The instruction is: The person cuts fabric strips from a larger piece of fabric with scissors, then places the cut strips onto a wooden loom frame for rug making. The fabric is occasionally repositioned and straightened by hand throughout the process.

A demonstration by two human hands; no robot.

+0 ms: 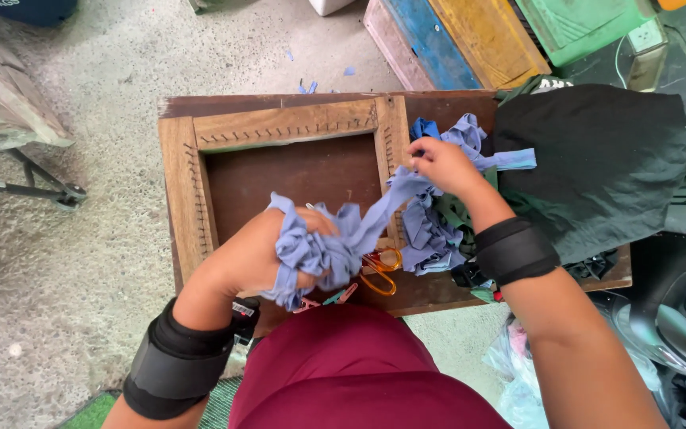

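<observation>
While the work sits low before the person, bench: a dark brown wooden bench [446,295] carries everything, set on a grey concrete floor [105,246].
Black cloth: a large dark cloth [605,167] is draped over the bench's right end.
Wooden frame: a pale square frame [200,191] with rows of nails along its rails lies flat on the bench, its middle open.
Fabric pile: loose blue and green strips [430,238] are heaped just right of the frame.
Blue strip: one long blue strip [375,218] runs taut between both hands, over the frame's right rail.
Left hands entry: the left hand [260,254] is clenched round a bunched wad of that strip.
Right hands entry: the right hand [442,163] pinches the strip's far end above the pile.
Scissors: orange-handled scissors [381,274] lie under the strip, pegs [335,298] beside them.
Step in hand: seemingly drawing the strip out straight.
Next move calls for: probably steady tension and a clean hook over a nail.
</observation>
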